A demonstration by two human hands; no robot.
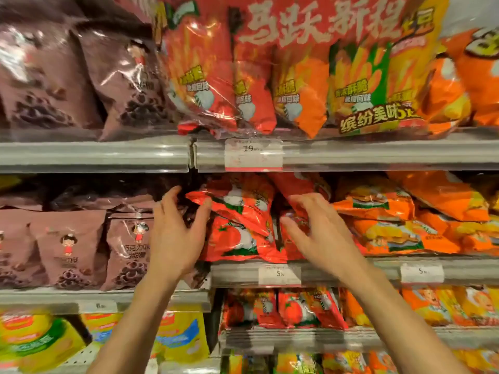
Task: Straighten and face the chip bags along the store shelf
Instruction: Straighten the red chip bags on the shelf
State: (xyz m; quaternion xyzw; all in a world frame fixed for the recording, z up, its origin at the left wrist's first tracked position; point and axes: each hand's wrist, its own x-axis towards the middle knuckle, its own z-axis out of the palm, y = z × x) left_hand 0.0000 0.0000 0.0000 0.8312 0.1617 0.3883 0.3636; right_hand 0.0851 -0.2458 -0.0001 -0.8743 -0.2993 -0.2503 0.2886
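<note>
Crowded store shelving [351, 155] frames both spread, empty hands: left hand [172, 238] and right hand [321, 233] flank the tilted red bags [240, 225], which a clumsy nudge could topple forward.

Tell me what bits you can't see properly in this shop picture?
- Head view: the left hand covers part of a brown bag, hiding some of its print.
- The right hand covers part of the red bags; whether it grips one is unclear.
- The small print on the price tag is too blurred.
- The big multipack is cut off by the top edge.
</note>
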